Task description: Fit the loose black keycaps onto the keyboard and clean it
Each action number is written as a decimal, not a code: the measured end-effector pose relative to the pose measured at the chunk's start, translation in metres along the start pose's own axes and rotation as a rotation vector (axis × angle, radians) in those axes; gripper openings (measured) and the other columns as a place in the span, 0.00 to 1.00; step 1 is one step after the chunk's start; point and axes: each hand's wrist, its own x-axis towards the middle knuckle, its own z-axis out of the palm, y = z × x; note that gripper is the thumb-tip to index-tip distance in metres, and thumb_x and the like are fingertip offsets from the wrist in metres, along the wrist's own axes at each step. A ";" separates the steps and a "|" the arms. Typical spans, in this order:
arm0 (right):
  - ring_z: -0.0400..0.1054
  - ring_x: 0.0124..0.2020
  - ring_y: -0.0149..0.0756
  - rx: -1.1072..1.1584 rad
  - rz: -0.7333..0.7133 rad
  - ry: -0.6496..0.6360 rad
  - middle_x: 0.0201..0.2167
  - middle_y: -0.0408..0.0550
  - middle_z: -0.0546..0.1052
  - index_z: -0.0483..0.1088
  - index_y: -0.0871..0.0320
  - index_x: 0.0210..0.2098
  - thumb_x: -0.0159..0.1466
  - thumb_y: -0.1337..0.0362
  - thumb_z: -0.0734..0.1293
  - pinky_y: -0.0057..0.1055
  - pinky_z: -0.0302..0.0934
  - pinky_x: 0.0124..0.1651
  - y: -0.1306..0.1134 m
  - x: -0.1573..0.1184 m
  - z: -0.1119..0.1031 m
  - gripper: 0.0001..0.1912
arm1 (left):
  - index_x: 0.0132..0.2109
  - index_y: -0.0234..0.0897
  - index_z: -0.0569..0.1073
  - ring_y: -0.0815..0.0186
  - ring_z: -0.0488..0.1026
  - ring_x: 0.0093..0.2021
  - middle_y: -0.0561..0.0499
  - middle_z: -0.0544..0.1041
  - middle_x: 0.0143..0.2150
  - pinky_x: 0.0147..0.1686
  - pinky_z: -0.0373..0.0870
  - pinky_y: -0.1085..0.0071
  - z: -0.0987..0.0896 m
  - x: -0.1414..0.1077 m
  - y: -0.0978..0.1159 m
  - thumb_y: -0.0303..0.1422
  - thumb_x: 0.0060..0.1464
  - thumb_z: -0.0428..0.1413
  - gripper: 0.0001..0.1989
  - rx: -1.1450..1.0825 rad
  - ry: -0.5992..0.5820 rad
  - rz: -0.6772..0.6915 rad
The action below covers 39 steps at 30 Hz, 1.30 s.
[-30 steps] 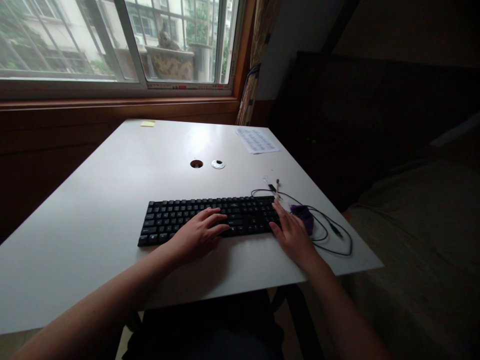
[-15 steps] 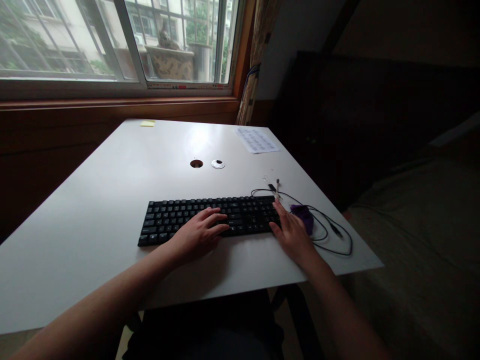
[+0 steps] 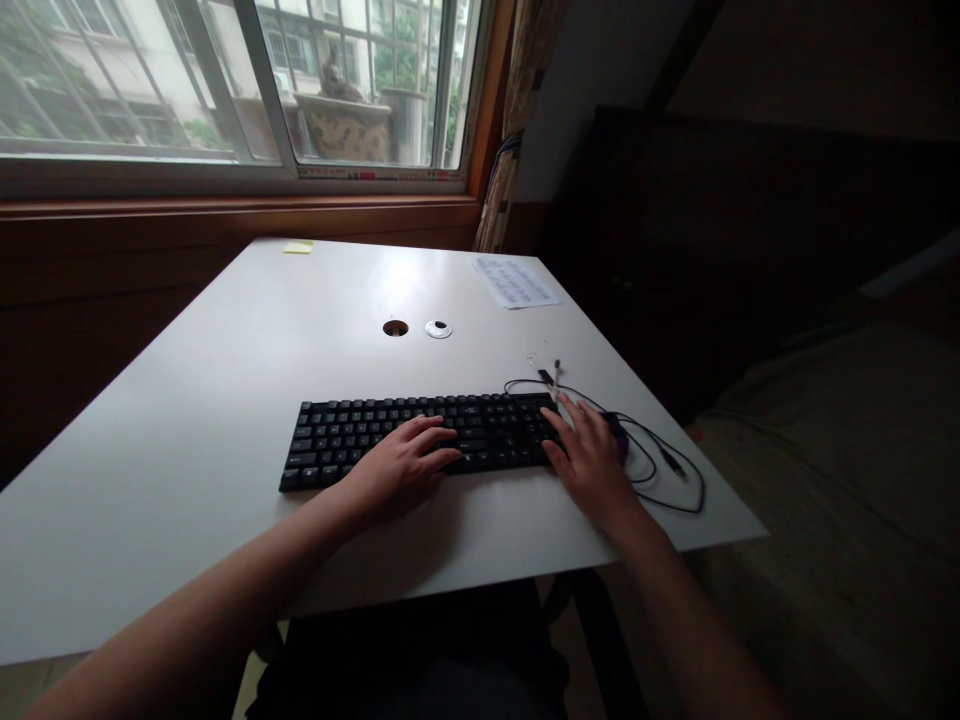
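A black keyboard (image 3: 337, 432) lies near the front edge of the white desk (image 3: 187, 400). My left hand (image 3: 405, 462) rests over its middle, palm down, fingers stretched across the keys. At the keyboard's right end is my right hand (image 3: 592, 465), its fingers spread over the number keys and the corner. Partly covered by that hand, a purple cloth-like item (image 3: 619, 436) sits on the desk. A black cable (image 3: 690, 512) loops around to the right of it. Just beyond the right fingertips lies a thin, light-coloured stick with a dark tip (image 3: 557, 368).
Farther back are a round desk hole (image 3: 395, 328) and its white cover (image 3: 439, 329). Printed paper (image 3: 517, 283) lies at the back right, a yellow sticky note (image 3: 298, 247) at the back left. A barred window (image 3: 360, 90) stands behind the desk.
My right hand has spread its fingers and shifted slightly right, covering more of the purple item. My left hand stays on the keyboard's middle.
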 end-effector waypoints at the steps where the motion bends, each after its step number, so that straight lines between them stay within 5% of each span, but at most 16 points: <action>1: 0.49 0.72 0.54 -0.010 -0.018 0.012 0.73 0.47 0.57 0.64 0.46 0.67 0.74 0.51 0.57 0.57 0.51 0.69 -0.003 0.005 -0.004 0.24 | 0.58 0.38 0.74 0.50 0.62 0.68 0.42 0.72 0.62 0.68 0.63 0.48 0.000 0.000 0.000 0.26 0.61 0.57 0.18 0.001 0.001 0.001; 12: 0.60 0.62 0.51 -0.155 -0.462 -0.167 0.65 0.49 0.69 0.75 0.49 0.54 0.70 0.66 0.63 0.51 0.58 0.61 -0.011 0.076 -0.023 0.16 | 0.58 0.38 0.74 0.49 0.62 0.68 0.42 0.72 0.63 0.69 0.62 0.48 0.001 0.001 0.001 0.27 0.61 0.57 0.18 0.011 -0.003 0.004; 17: 0.63 0.59 0.48 -0.194 -0.652 -0.209 0.63 0.53 0.71 0.75 0.54 0.52 0.67 0.69 0.66 0.47 0.59 0.58 -0.005 0.088 -0.024 0.15 | 0.58 0.39 0.74 0.49 0.62 0.68 0.43 0.72 0.62 0.68 0.62 0.48 0.001 0.001 0.001 0.27 0.62 0.57 0.18 0.009 0.007 -0.002; 27: 0.62 0.58 0.48 -0.232 -0.807 -0.197 0.64 0.50 0.69 0.76 0.54 0.46 0.65 0.73 0.65 0.47 0.58 0.57 0.005 0.097 -0.022 0.13 | 0.58 0.39 0.75 0.50 0.62 0.68 0.43 0.73 0.62 0.68 0.62 0.49 0.000 0.001 0.001 0.27 0.61 0.58 0.18 0.005 0.008 -0.003; 32: 0.65 0.54 0.48 -0.205 -0.673 -0.077 0.60 0.53 0.72 0.76 0.56 0.43 0.67 0.73 0.62 0.46 0.60 0.55 0.020 0.092 -0.024 0.12 | 0.57 0.39 0.75 0.50 0.63 0.68 0.43 0.73 0.62 0.68 0.62 0.49 0.000 0.001 0.001 0.27 0.61 0.57 0.18 0.009 0.007 -0.007; 39: 0.68 0.51 0.45 0.175 -0.275 0.068 0.49 0.51 0.77 0.66 0.53 0.62 0.72 0.68 0.58 0.46 0.63 0.59 0.024 0.065 -0.017 0.21 | 0.58 0.38 0.74 0.49 0.62 0.68 0.43 0.72 0.63 0.68 0.62 0.49 0.000 0.001 0.001 0.27 0.61 0.58 0.19 0.008 0.002 -0.009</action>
